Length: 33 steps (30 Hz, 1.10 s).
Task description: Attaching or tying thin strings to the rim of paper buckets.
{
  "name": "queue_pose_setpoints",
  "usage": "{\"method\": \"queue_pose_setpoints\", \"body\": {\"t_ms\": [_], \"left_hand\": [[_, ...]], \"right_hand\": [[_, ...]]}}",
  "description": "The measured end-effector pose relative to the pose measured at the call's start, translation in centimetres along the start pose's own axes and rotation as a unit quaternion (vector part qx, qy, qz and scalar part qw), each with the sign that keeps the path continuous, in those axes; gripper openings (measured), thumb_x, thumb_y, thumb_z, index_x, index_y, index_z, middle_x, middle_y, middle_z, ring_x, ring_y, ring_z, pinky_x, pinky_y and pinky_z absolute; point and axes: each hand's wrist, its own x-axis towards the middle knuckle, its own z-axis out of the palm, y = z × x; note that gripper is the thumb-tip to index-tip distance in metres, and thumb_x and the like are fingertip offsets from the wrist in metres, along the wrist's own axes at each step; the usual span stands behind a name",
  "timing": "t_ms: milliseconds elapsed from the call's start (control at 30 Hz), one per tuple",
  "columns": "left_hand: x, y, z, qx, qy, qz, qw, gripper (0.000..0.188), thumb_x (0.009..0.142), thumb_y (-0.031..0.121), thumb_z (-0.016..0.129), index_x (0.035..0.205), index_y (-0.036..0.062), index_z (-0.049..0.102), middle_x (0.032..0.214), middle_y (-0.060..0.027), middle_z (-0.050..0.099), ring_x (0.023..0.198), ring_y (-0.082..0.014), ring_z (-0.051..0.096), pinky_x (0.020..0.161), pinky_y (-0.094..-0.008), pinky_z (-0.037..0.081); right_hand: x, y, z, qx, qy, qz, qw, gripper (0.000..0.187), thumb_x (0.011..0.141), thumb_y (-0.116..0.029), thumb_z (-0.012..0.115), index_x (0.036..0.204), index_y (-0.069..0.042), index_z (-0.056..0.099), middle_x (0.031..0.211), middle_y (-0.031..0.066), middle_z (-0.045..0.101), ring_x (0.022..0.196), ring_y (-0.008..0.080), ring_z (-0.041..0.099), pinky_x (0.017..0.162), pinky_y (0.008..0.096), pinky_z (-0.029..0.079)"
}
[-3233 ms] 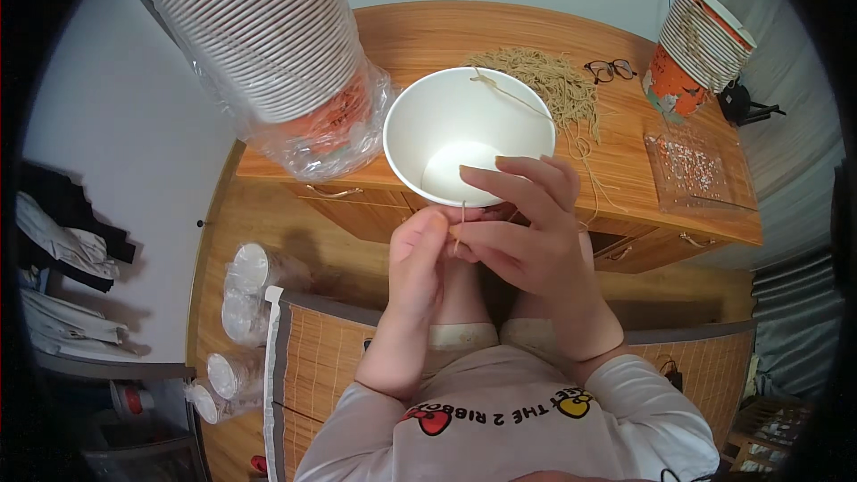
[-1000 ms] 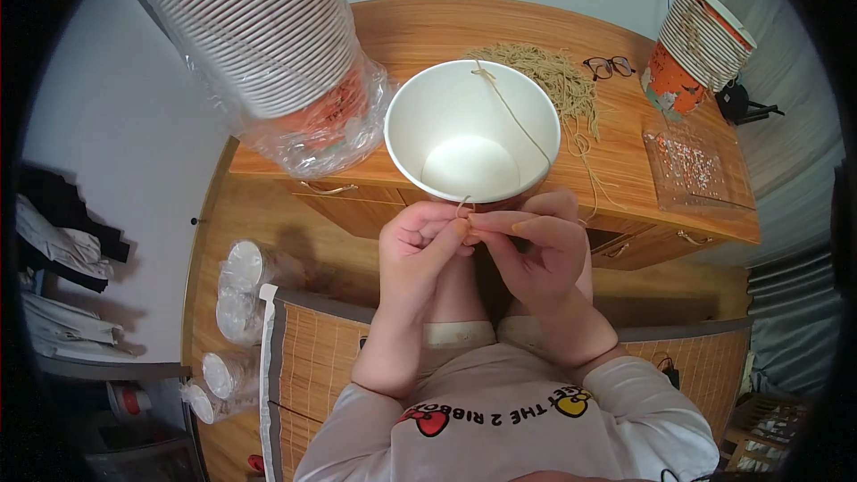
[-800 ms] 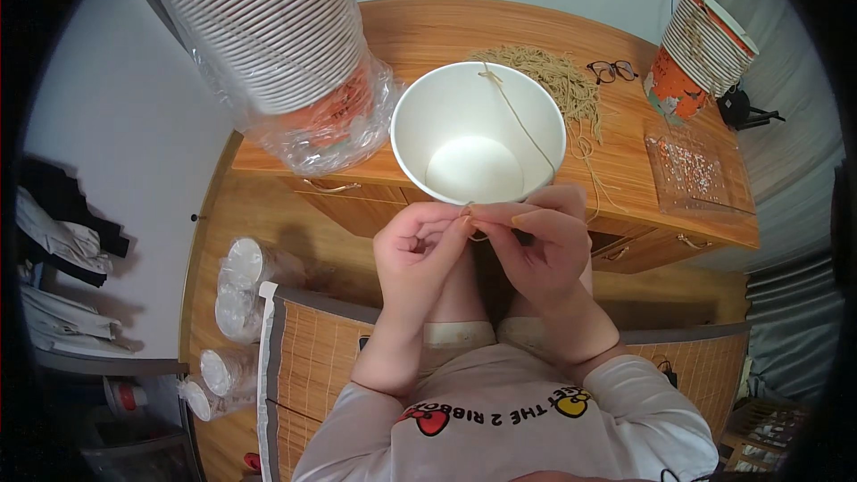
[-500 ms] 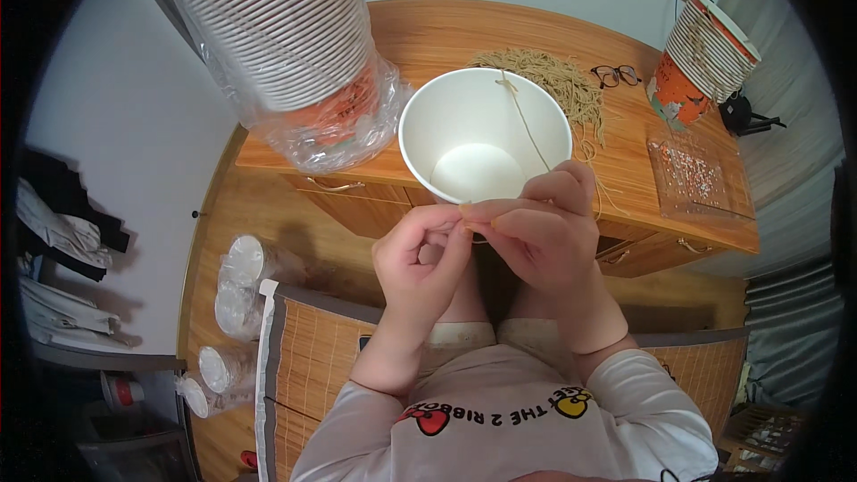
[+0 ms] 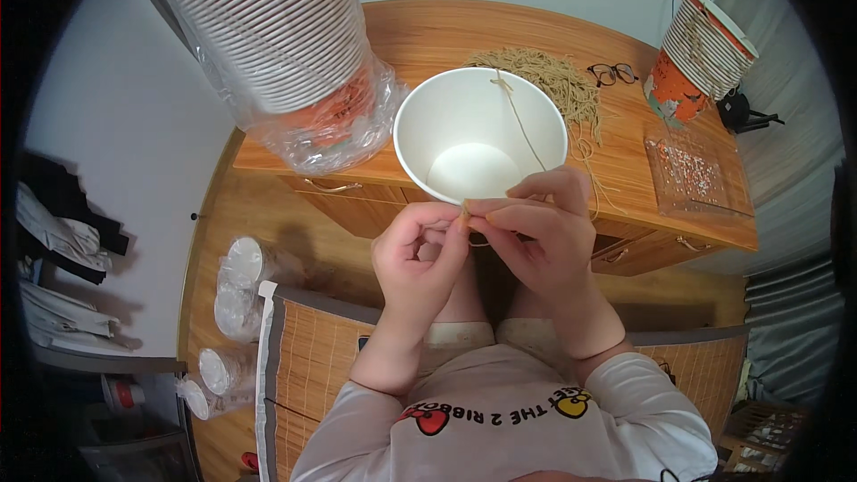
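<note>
A large white paper bucket stands at the desk's front edge, its opening tipped toward me. A thin tan cord is knotted at the far rim and runs down across the opening to my right hand. At the near rim, my left hand meets the right one fingertip to fingertip. Both are closed in a pinch on a bit of cord, and a short loop shows just below the fingers. My fingers hide the exact point where the cord meets the near rim.
A tangled pile of tan cords lies behind the bucket, beside eyeglasses. A tall plastic-wrapped bucket stack stands left. Rightward are an orange printed bucket stack and a clear tray of small beads. Wrapped stacks lie on the floor.
The view has shifted very slightly. Both hands stay pinched at the near rim, and a tip of cord now sticks up a little between the fingertips.
</note>
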Motion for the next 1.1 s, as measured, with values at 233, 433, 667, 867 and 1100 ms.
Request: {"method": "queue_pose_setpoints", "body": {"t_ms": [233, 433, 667, 867, 1100], "left_hand": [[-0.3, 0.3, 0.2, 0.072, 0.016, 0.048, 0.996, 0.010, 0.085, -0.006, 0.066, 0.095, -0.0040, 0.065, 0.088, -0.0087, 0.069, 0.076, -0.0089, 0.066, 0.067, -0.0203, 0.053], [-0.5, 0.4, -0.5, 0.194, 0.023, 0.111, 0.974, 0.012, 0.081, -0.005, 0.069, 0.091, -0.0008, 0.066, 0.082, -0.0102, 0.069, 0.070, -0.0147, 0.066, 0.064, -0.0247, 0.052], [-0.3, 1.1, -0.6, 0.292, 0.014, 0.199, 0.935, 0.016, 0.076, -0.002, 0.073, 0.090, 0.0030, 0.068, 0.079, -0.0095, 0.069, 0.070, -0.0239, 0.066, 0.063, -0.0307, 0.052], [-0.5, 1.3, -0.3, 0.295, 0.056, 0.183, 0.936, 0.020, 0.072, 0.000, 0.077, 0.091, 0.0030, 0.069, 0.082, -0.0099, 0.070, 0.070, -0.0241, 0.067, 0.064, -0.0307, 0.053], [-0.3, 1.1, -0.1, 0.305, 0.056, 0.197, 0.930, 0.019, 0.072, -0.001, 0.076, 0.089, 0.0031, 0.069, 0.080, -0.0093, 0.070, 0.070, -0.0235, 0.067, 0.064, -0.0307, 0.053]], "right_hand": [[0.1, 0.6, -0.4, -0.037, -0.021, -0.050, 0.998, 0.017, 0.076, -0.019, 0.074, 0.092, -0.021, 0.069, 0.095, -0.0113, 0.072, 0.087, 0.0141, 0.055, 0.080, 0.0336, 0.036], [0.5, 0.6, -0.4, -0.034, -0.036, -0.075, 0.996, 0.018, 0.077, -0.021, 0.073, 0.094, -0.021, 0.069, 0.096, -0.0117, 0.071, 0.089, 0.0141, 0.055, 0.081, 0.0349, 0.036], [0.7, 0.4, -0.5, -0.040, -0.054, -0.081, 0.994, 0.021, 0.074, -0.017, 0.076, 0.090, -0.019, 0.063, 0.092, -0.0124, 0.070, 0.086, 0.0140, 0.054, 0.082, 0.0349, 0.037], [0.5, -0.1, -0.3, -0.049, -0.033, -0.058, 0.997, 0.021, 0.071, -0.014, 0.078, 0.066, -0.017, 0.058, 0.089, -0.0118, 0.072, 0.078, 0.0130, 0.051, 0.079, 0.0329, 0.038], [0.2, 0.5, -0.4, -0.058, -0.021, -0.113, 0.992, 0.031, 0.075, -0.017, 0.074, 0.097, -0.019, 0.053, 0.097, -0.0110, 0.071, 0.081, 0.0124, 0.054, 0.075, 0.0330, 0.037]]}}
